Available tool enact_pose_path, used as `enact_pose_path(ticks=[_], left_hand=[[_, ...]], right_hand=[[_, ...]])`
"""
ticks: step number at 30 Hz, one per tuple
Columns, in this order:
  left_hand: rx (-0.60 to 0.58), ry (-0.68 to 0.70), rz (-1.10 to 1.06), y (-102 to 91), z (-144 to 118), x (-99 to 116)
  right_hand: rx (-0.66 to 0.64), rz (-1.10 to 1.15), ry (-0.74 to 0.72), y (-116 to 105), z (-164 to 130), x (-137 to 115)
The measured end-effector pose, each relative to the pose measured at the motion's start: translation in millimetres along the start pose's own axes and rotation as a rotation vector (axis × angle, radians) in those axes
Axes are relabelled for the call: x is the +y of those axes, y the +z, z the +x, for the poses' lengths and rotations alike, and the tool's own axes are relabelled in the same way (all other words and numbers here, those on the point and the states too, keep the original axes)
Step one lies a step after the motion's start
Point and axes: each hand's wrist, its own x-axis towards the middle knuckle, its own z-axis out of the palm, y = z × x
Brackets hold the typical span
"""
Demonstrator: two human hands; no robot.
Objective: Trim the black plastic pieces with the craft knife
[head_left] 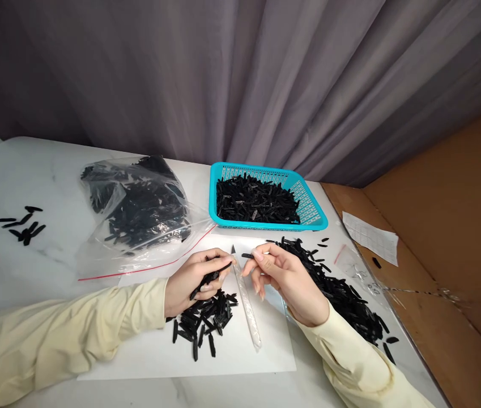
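Several small black strips [208,277] lie in the curled fingers of my left hand [193,277], one of them pinched at the fingertips. My right hand [282,272] holds a single black strip [247,255] between thumb and forefinger, a little apart from my left. Below my left hand a loose pile of black strips [206,323] rests on a white sheet [138,362]. A craft knife [246,306] with a pale wrapped handle lies between my hands, its pointed blade facing away from me. What exactly the strips are, I cannot tell.
Behind my hands stands a turquoise basket [265,225] filled with black strips. To its left lies a clear zip bag [142,209] of strips. A larger heap [342,294] spreads at right, near a small plastic bag [354,269] and a paper slip [371,238]. Scattered strips [28,232] lie far left.
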Motion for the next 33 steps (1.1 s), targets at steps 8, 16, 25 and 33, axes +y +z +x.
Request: enact_pose_path(ticks=[8,16,25,33], left_hand=[[-0.021,-0.002,-0.008,1.2,-1.2,1.3],[-0.016,-0.004,0.002,0.8,0.6,1.1],[-0.001,-0.022,0.031,0.0,0.6,0.4],[-0.001,-0.034,0.035,1.1,-1.2,2.2]], right_hand=[[0.049,-0.032,-0.022,-3.6,-3.6,-20.4],[0.012,0.082,0.035,-1.0,-3.4,-19.9],[-0.007,0.137,0.092,19.7,-26.1,-22.4],[-0.035,0.180,0.118,21.1,-33.8,-24.6]])
